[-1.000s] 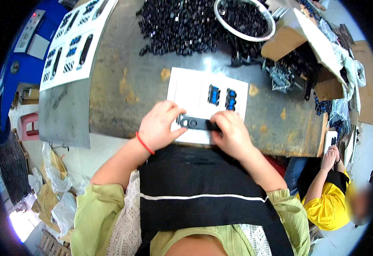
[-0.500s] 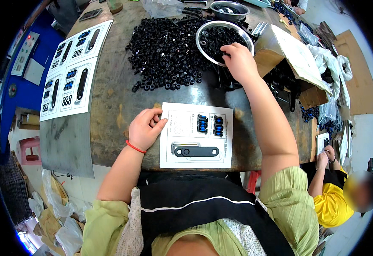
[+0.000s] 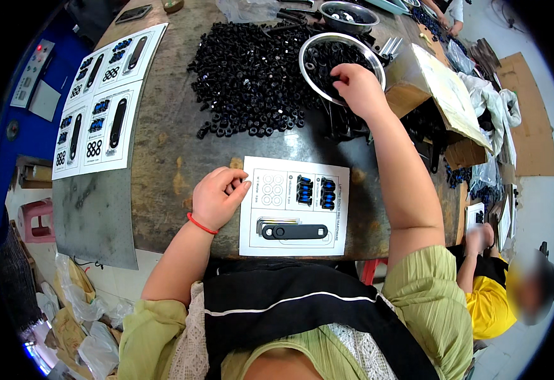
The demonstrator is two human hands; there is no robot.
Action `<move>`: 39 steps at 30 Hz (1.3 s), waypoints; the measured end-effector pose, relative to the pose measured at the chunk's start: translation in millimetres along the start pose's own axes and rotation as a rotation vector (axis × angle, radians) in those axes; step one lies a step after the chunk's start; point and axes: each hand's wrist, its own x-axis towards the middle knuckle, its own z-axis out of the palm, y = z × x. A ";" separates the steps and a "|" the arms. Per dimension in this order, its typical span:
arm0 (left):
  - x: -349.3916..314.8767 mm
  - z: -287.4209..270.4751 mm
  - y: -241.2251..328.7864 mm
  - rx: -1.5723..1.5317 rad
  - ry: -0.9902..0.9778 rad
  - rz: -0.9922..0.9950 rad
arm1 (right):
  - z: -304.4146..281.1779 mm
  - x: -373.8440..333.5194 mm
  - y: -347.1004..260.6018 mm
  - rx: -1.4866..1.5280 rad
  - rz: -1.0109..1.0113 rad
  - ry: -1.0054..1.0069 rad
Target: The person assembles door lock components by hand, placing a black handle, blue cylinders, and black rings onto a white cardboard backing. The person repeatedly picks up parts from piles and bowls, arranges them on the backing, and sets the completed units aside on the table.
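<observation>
My right hand [image 3: 359, 90] reaches into a steel bowl [image 3: 381, 73] of black washers [image 3: 327, 54]. Its fingers are pinched together at the washers; what they grip is hidden. In front of me a white printed card [image 3: 292, 248] lies at the table's near edge. My left hand [image 3: 218, 199], with a red cord at the wrist, has curled fingers, with thumb and index finger at the card's left edge. On the card lie a black flat wrench [image 3: 294, 232], some hex keys [image 3: 270, 221] and two groups of black bolts with blue bands [image 3: 304, 190]. The printed ring outlines [image 3: 267, 190] show no washers.
A heap of black nuts and bolts [image 3: 245, 82] covers the table's middle. Finished-looking cards [image 3: 99, 126] with the same parts lie at left. Beyond are another steel bowl [image 3: 360, 25] and, to the right, a cardboard box [image 3: 441, 88]. A co-worker in yellow [image 3: 492, 304] sits at right.
The view has shifted slightly. My right hand stays in the bowl with its fingers among the washers, and my left hand remains at the card's edge.
</observation>
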 end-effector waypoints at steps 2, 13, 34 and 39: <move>1.1 -0.5 0.4 0.009 0.001 0.017 | 3.3 3.0 -5.9 -0.135 -0.041 0.004; -1.0 -3.6 0.8 -0.014 0.006 0.007 | -3.1 17.4 -1.8 -0.187 -0.037 -0.031; 31.0 -18.2 29.8 0.173 -0.290 -0.026 | 62.3 -118.2 -105.2 0.298 -0.073 -0.413; 43.3 -1.5 19.5 0.290 -0.328 -0.019 | 77.6 -128.2 -100.4 0.349 -0.034 -0.203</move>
